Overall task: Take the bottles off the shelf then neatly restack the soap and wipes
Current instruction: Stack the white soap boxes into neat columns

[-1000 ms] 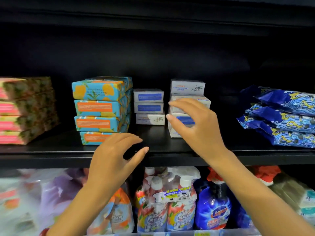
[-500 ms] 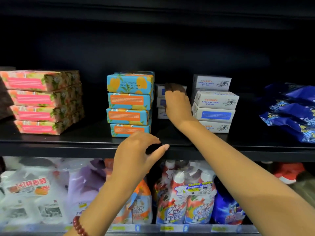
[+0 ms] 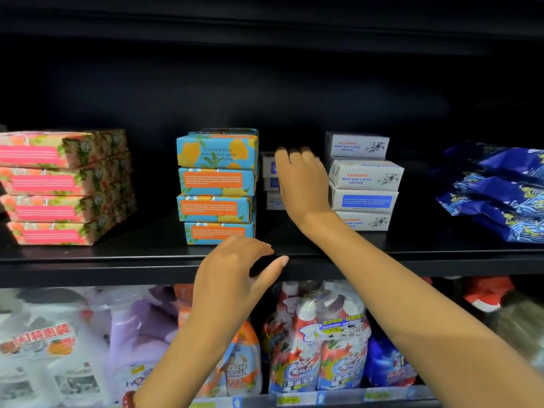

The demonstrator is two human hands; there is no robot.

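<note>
On the black shelf [image 3: 103, 262] stand a stack of blue-and-orange soap boxes [image 3: 216, 187], a somewhat uneven stack of white soap boxes [image 3: 363, 184] and, between them further back, a smaller white soap stack [image 3: 269, 184]. My right hand [image 3: 300, 179] reaches in to that back stack and covers most of it. Its fingertips hook over the top box; the thumb is hidden. My left hand [image 3: 235, 275] hovers at the shelf's front edge below the blue stack, fingers loosely curled and holding nothing. Blue wipe packs [image 3: 494, 192] lie piled at the right.
A stack of pink floral soap boxes [image 3: 59, 187] stands at the left of the shelf. The shelf below holds spray bottles and detergent refills [image 3: 318, 343], with price tags along its front rail. Another dark shelf hangs overhead.
A second ago my right hand was in front of the front white stack; it then moved left and deeper onto the back stack. My left hand has stayed near the shelf edge.
</note>
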